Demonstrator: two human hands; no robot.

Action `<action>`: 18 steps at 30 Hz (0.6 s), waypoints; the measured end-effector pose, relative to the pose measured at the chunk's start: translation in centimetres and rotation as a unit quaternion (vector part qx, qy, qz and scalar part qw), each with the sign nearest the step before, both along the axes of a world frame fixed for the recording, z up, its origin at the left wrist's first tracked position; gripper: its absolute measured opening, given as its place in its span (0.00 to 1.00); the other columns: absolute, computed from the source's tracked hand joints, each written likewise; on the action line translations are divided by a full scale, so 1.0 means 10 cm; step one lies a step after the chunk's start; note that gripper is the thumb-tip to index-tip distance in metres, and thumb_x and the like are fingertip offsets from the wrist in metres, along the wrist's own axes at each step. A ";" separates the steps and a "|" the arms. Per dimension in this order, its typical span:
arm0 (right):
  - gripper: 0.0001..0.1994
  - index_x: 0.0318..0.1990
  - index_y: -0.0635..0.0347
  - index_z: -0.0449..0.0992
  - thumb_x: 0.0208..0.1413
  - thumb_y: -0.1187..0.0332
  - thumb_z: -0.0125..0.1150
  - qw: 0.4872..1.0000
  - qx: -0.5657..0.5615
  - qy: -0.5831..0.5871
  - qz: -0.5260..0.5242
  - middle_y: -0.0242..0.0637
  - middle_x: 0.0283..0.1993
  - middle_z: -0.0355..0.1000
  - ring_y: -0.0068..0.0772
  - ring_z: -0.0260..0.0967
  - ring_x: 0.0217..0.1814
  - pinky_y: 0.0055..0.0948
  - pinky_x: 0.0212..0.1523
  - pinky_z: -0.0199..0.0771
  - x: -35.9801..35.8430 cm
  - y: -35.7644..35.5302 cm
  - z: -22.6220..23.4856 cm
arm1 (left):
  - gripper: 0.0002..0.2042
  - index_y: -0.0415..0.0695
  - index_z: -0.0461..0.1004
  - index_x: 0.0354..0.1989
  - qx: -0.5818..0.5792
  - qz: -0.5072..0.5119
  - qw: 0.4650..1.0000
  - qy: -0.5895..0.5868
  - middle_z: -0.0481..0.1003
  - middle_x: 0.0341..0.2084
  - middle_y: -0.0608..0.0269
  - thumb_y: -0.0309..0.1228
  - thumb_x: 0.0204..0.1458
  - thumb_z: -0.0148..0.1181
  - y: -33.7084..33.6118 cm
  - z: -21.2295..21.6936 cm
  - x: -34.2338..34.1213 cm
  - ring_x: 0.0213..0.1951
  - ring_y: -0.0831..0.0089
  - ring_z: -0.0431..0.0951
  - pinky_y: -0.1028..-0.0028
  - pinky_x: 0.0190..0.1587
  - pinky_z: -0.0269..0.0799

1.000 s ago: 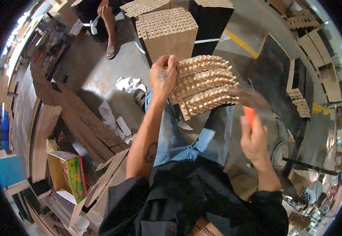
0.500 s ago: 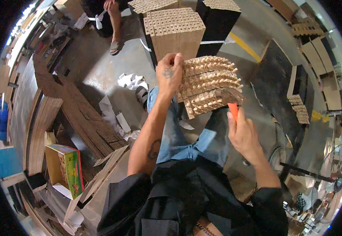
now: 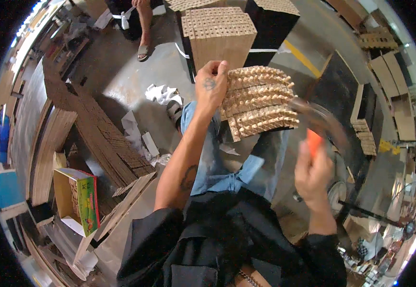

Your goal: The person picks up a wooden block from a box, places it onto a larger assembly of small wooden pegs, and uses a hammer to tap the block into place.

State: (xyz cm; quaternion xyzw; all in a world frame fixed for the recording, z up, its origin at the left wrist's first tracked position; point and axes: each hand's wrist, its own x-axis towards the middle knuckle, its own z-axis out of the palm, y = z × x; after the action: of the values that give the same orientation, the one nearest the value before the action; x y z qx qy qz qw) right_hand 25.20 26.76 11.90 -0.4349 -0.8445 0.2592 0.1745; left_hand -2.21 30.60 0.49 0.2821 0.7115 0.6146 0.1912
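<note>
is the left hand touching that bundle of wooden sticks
Touching. The head view shows the left hand gripping the bundle of wooden sticks at its left edge, fingers wrapped over it.

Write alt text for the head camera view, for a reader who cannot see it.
Seen from above, a seated person's left hand grips a bundle of stacked corrugated cardboard pieces over their lap, while the right hand holds an orange-handled tool, its upper part blurred. Around them on the concrete floor lie cardboard stacks, paper scraps and an open box.
</note>
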 end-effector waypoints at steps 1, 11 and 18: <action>0.13 0.39 0.66 0.67 0.65 0.62 0.49 0.994 0.044 0.102 -0.004 0.53 0.21 0.66 0.45 0.68 0.19 0.37 0.20 0.65 0.13 -0.04 -0.04 | 0.18 0.33 0.78 0.37 0.004 -0.011 1.000 -0.009 0.79 0.28 0.50 0.40 0.55 0.58 0.03 0.07 0.06 0.31 0.66 0.78 0.69 0.38 0.72; 0.15 0.36 0.63 0.66 0.65 0.58 0.49 0.978 0.080 0.190 -0.023 0.49 0.15 0.69 0.60 0.70 0.19 0.50 0.19 0.68 0.15 -0.20 -0.08 | 0.18 0.34 0.78 0.37 0.007 -0.009 1.000 -0.003 0.79 0.27 0.51 0.40 0.56 0.57 0.04 0.10 0.08 0.30 0.67 0.78 0.70 0.37 0.72; 0.13 0.36 0.64 0.68 0.64 0.61 0.52 0.998 0.045 -0.030 0.017 0.48 0.15 0.69 0.56 0.68 0.15 0.45 0.16 0.65 -0.08 -0.05 -0.06 | 0.19 0.34 0.77 0.41 0.000 -0.021 1.000 -0.003 0.78 0.28 0.61 0.42 0.58 0.57 -0.02 -0.01 0.01 0.31 0.76 0.74 0.72 0.36 0.69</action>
State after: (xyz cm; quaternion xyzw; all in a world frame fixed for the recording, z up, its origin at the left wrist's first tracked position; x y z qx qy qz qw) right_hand 24.43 26.30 11.31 -0.4193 -0.8678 0.2104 0.1641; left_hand -2.14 30.42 0.43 0.2951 0.7051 0.6110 0.2060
